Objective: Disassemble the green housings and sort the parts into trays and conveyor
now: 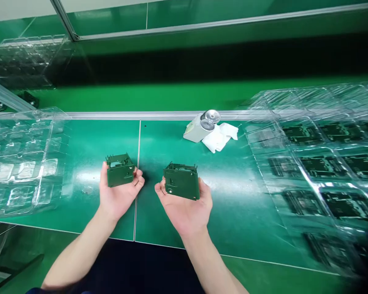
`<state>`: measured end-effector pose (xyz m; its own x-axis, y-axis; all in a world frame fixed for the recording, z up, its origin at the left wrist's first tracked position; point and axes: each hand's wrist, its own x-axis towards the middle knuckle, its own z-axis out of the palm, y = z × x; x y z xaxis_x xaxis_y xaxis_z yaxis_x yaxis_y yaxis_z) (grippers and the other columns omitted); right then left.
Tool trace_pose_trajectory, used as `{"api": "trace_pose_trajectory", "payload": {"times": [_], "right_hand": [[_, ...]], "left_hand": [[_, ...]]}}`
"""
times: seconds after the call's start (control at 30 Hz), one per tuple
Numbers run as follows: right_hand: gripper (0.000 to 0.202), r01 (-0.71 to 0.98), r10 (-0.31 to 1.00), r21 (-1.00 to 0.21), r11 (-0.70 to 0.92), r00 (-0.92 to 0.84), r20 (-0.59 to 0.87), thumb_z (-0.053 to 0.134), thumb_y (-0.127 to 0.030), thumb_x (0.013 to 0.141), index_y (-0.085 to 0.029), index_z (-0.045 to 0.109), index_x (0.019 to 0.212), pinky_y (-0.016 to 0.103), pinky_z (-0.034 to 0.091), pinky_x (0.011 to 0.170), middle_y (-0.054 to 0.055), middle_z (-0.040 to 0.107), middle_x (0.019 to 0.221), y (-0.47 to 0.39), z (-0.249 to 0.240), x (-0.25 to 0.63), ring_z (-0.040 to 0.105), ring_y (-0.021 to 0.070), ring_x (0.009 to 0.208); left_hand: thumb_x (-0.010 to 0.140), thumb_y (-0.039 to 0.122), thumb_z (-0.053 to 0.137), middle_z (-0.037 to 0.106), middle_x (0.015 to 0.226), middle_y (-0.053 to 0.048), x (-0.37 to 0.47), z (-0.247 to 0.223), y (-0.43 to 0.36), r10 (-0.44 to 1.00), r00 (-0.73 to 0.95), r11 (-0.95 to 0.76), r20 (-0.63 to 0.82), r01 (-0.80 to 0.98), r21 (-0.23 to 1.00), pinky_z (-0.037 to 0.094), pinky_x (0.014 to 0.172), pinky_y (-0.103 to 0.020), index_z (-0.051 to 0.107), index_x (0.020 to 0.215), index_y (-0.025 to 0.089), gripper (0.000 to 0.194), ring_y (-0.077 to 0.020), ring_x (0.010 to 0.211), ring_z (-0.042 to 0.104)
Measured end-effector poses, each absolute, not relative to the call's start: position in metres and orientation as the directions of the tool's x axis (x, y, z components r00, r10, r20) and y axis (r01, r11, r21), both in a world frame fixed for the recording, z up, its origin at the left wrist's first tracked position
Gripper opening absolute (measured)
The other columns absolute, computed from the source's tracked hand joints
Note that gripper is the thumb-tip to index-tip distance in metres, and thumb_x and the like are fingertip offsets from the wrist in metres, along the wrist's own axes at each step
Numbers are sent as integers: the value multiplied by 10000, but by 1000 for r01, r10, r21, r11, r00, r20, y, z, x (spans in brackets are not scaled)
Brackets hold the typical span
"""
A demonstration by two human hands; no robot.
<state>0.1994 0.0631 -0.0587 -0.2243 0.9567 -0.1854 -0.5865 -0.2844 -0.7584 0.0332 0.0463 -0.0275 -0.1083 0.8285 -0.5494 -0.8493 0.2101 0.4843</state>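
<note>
My left hand (119, 200) is turned palm up with its fingers round a dark green, box-shaped electronic module (120, 174), pins sticking up along its top edge. A second green module (181, 183), a little larger in view, rests in my right hand (185, 210), its thumb and fingers at the sides. Both modules are held above the green tabletop (150, 222), apart from each other, their flat faces toward me. The fingers behind each module are partly hidden.
Clear plastic trays (297, 151) with green circuit modules in their pockets stand on the right. Another clear tray (21, 163) lies at the left. A white box-like object (194, 130) with two round metal ends sits beside crumpled white tissue (217, 139). A metal rail (110, 116) runs behind.
</note>
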Motion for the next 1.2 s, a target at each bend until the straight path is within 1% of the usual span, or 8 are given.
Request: {"api": "trace_pose_trajectory", "payload": {"times": [0.2,0.33,0.43,0.53,0.67,0.93,1.1,1.2], "right_hand": [[461,-576,974,-792,-204,-201,-105,252,-500,959,-318,652,1098,536,559,870,43,697,1096,61,-64,201,672,252,1012],[401,-158,996,-984,82,-32,88,547,-377,882,-307,530,1276,439,563,905,64,647,1175,62,-77,217,654,231,1050],[604,318,972,-919,234,-51,230,622,-286,824,-242,404,1385,442,514,992,127,564,1306,54,-77,228,596,256,1168],[612,561,944,-766,315,-272,189,591,-218,800,-166,397,1379,429,495,1020,171,531,1337,44,-68,233,549,278,1231],[712,651,860,-617,442,-502,87,710,-364,760,-111,416,1357,414,495,1008,200,468,1398,39,-61,229,512,307,1246],[602,631,774,-450,632,-545,322,608,-578,825,-162,526,1252,392,503,780,80,694,1082,36,-91,217,586,222,904],[553,562,794,-567,602,-348,498,636,-545,803,-194,552,1222,347,524,748,65,709,1036,48,-69,262,646,187,849],[467,670,805,-565,481,-83,587,645,-490,823,-218,572,1196,348,537,806,68,694,1084,81,-30,314,658,198,939]], "left_hand": [[823,700,484,623,814,-53,39,-32,46,833,-104,198,-543,-860,470,547,799,-343,656,861,189,540,-167,803,618],[801,669,557,663,863,-35,28,-42,41,843,-213,137,-494,-803,580,555,810,-343,647,877,220,465,-173,841,652],[762,650,626,677,882,-35,13,-65,25,880,-348,101,-324,-529,843,569,824,-382,635,887,231,437,-202,864,670],[675,456,806,670,1041,-50,-2,-100,12,949,-314,52,-35,47,998,548,904,-405,587,1108,246,529,-216,944,659],[721,430,770,611,1229,-126,-9,-134,13,988,68,-153,138,527,836,460,1024,-552,528,1214,223,587,-324,1166,580],[907,436,513,427,1495,-112,-10,-106,11,897,440,-342,37,641,687,485,1048,-483,255,1490,285,656,-313,1350,456],[914,458,476,402,1519,-79,-21,-99,50,895,405,-433,187,683,588,372,1140,-530,306,1473,299,606,-308,1402,386],[936,494,374,427,1483,-156,-14,-109,96,918,294,-388,265,804,451,294,1163,-574,422,1408,185,566,-347,1416,348]]}}
